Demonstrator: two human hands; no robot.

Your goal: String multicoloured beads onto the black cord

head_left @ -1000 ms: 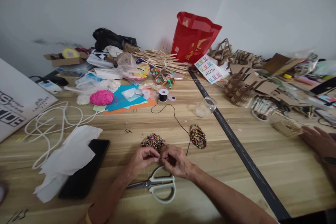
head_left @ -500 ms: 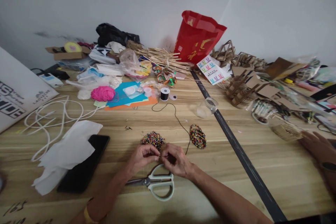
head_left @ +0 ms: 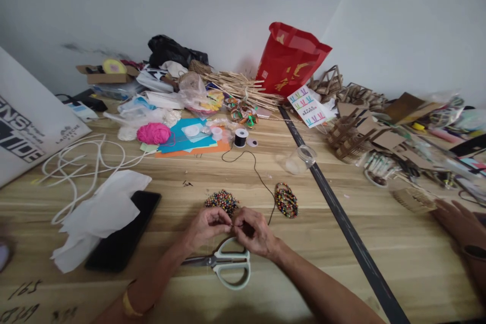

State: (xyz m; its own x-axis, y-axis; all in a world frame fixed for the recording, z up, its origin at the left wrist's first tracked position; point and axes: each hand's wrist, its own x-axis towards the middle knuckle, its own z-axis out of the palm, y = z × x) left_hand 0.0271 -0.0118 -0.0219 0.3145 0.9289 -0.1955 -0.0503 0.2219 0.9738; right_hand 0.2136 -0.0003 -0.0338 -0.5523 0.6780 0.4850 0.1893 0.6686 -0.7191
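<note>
My left hand (head_left: 208,225) and my right hand (head_left: 255,230) meet fingertip to fingertip, both closed in a pinch. Something tiny and dark sits between the left fingertips, too small to name. A thin black cord (head_left: 261,178) runs from a spool (head_left: 240,137) down to my right hand, where its end is hidden by the fingers. Just beyond my left hand lies a pile of small multicoloured beads (head_left: 221,202). Several strung bead bracelets (head_left: 286,200) lie to the right. Scissors (head_left: 231,263) with pale green handles rest below my hands.
A black phone (head_left: 123,235) lies partly under white paper (head_left: 100,212) at left, near a coiled white cable (head_left: 76,164). A clear plastic cup (head_left: 299,160) lies beyond the bracelets. Another person's hand (head_left: 457,223) rests at right by a small woven piece (head_left: 413,199). Craft materials line the wall.
The view has shifted slightly, so the background sits a little further right and lower. My hands keep the same pinch against each other.
</note>
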